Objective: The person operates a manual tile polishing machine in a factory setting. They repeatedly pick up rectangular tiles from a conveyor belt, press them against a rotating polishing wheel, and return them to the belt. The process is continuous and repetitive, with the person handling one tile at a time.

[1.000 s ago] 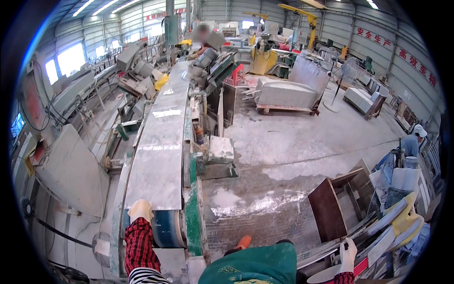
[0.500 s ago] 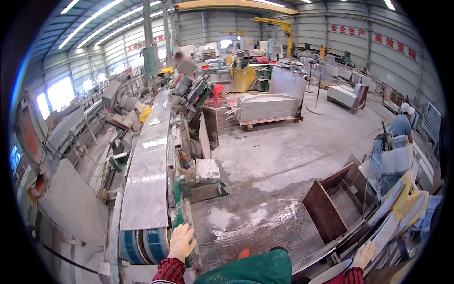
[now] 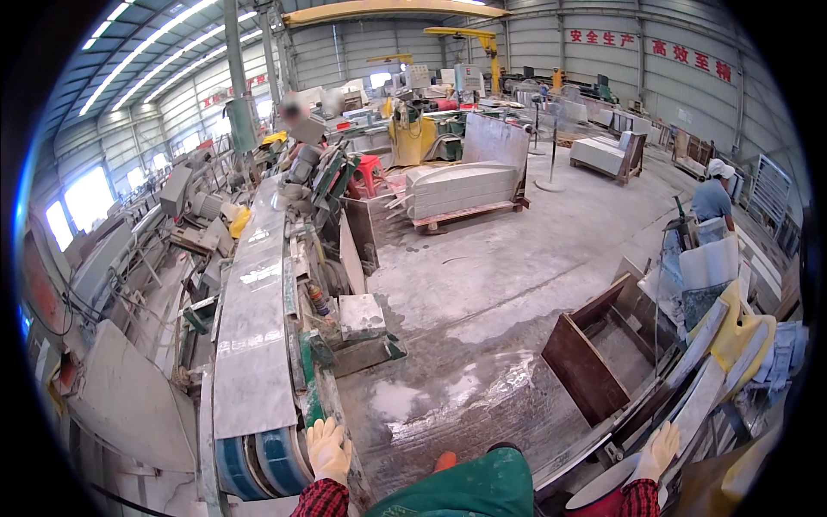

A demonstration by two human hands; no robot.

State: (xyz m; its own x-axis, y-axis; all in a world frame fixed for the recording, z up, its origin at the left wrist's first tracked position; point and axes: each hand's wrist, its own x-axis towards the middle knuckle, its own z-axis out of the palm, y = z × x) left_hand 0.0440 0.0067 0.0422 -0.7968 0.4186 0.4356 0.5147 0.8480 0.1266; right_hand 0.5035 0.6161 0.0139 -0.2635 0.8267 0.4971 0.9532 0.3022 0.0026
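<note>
Gloved left hand (image 3: 329, 448) lies open, flat on conveyor (image 3: 258, 448) frame at lower left, seemingly steadying beside slab (image 3: 255, 345); gloved right hand (image 3: 660, 450) open on stacked slabs (image 3: 689, 414), lower right.

A large factory hall with corrugated metal walls (image 3: 603, 60) and a pitched roof (image 3: 138, 52) lined with strip lights. Bright windows (image 3: 86, 198) run along the left side, letting in daylight. A yellow overhead crane beam (image 3: 388, 10) spans the hall near the roof — beyond it stands a yellow jib crane (image 3: 469, 39). The concrete floor (image 3: 517, 276) is grey, dusty and wet in patches. Stacked stone slabs (image 3: 461, 185) rest on a pallet mid-floor — more blocks (image 3: 603, 155) sit farther right. Machinery (image 3: 189, 194) crowds the left side.
</note>
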